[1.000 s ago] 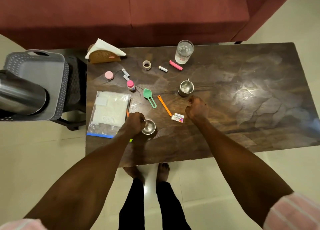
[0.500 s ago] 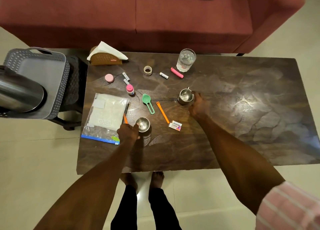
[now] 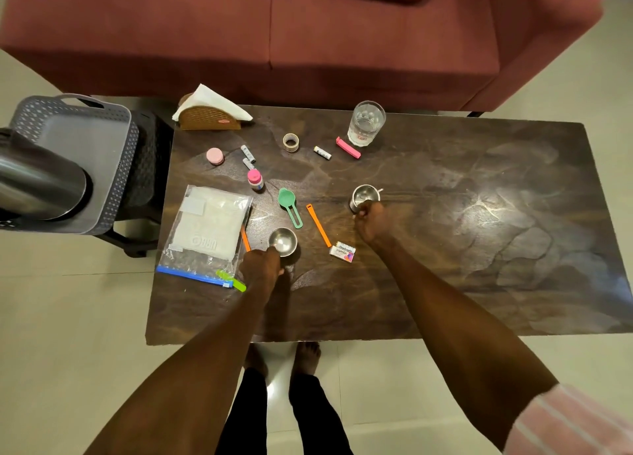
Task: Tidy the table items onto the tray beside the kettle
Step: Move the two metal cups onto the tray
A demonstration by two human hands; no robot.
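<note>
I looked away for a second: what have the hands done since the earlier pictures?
The right hand reached forward from near the eraser and took hold of the steel cup. The left hand kept its grip on the small steel bowl. Both vessels remain on the table; the tray has gained nothing.

A home living room: a maroon sofa (image 3: pixel 308 33) fills the top of the frame, a dark wooden coffee table (image 3: pixel 479 249) stands before it on pale floor tiles (image 3: pixel 68 317), with a napkin holder (image 3: pixel 210 115) and glass (image 3: pixel 365 123).
</note>
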